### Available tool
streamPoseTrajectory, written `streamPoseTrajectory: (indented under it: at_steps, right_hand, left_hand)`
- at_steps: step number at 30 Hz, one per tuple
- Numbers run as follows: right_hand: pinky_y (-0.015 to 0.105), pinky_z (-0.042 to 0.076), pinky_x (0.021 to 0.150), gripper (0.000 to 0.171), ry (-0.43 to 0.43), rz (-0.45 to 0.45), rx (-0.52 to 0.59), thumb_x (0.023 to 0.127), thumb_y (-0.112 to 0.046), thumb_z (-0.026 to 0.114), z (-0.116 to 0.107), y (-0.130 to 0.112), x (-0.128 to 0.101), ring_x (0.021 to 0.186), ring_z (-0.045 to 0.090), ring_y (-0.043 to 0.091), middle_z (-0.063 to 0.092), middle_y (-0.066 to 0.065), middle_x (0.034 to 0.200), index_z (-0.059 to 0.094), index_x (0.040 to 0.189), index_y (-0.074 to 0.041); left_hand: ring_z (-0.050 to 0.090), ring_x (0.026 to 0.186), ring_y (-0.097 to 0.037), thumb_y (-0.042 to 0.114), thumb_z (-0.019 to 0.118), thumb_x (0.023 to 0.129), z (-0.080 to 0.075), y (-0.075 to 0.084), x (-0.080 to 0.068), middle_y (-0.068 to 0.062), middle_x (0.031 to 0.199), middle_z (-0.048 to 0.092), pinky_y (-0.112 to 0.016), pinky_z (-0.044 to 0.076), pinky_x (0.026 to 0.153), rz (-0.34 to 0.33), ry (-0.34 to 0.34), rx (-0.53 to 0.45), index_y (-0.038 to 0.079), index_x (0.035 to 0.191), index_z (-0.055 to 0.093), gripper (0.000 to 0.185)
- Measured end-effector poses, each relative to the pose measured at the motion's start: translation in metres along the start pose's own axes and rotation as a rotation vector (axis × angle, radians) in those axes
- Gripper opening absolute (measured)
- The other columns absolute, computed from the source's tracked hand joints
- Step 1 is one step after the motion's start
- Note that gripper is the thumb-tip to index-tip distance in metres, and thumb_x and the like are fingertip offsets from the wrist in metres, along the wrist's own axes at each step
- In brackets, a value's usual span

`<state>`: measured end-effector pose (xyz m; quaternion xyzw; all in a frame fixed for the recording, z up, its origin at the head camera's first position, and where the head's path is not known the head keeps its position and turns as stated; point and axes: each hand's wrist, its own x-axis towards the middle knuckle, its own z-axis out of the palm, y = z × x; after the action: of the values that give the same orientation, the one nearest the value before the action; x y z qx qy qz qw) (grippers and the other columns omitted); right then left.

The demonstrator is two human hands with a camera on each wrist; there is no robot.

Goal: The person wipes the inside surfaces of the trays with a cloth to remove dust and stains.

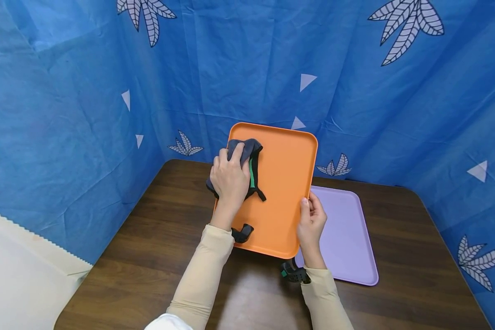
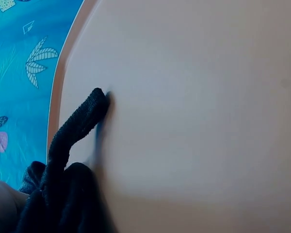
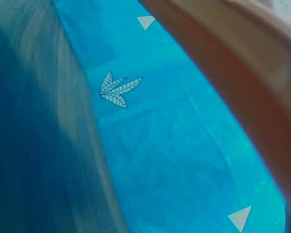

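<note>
Head view: left hand (image 1: 229, 176) presses cloth (image 1: 247, 151) against tilted orange tray (image 1: 286, 183)

blue leaf-print curtain (image 1: 247, 59), dark wooden table (image 1: 148, 238)

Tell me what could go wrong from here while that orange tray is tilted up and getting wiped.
The right hand grips only one edge of the orange tray, so pressure from the left hand and dark cloth might twist or slip it. The tray's lower edge stands beside the purple tray and could knock it. The cloth's loose strap may snag.
</note>
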<state>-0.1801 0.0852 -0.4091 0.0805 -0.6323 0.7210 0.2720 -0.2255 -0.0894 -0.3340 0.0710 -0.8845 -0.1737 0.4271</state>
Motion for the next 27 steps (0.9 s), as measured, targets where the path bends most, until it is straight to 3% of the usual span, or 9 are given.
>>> streamPoseTrajectory:
  at_steps: [14,27]
  right_hand:
    - [0.019,0.05,0.062,0.029,-0.001,0.005,-0.018,0.091,-0.003,0.043,0.002,0.0,-0.001,0.072,0.062,0.01,0.059,0.031,0.095,0.052,0.115,0.01]
    - [0.016,0.048,0.068,0.028,-0.025,-0.041,-0.033,0.09,0.001,0.043,0.006,-0.002,-0.003,0.081,0.061,0.007,0.06,0.031,0.096,0.052,0.114,0.013]
  left_hand:
    - [0.054,0.078,-0.022,0.033,0.058,0.084,0.007,0.024,-0.019,-0.008,0.098,0.057,-0.033,0.046,0.057,0.064,-0.017,0.003,0.028,0.113,0.058,0.03]
    - [0.052,0.073,-0.018,0.033,0.056,0.085,0.012,0.064,-0.04,-0.004,0.1,0.057,-0.029,0.043,0.054,0.22,-0.043,0.001,0.029,0.115,0.057,0.03]
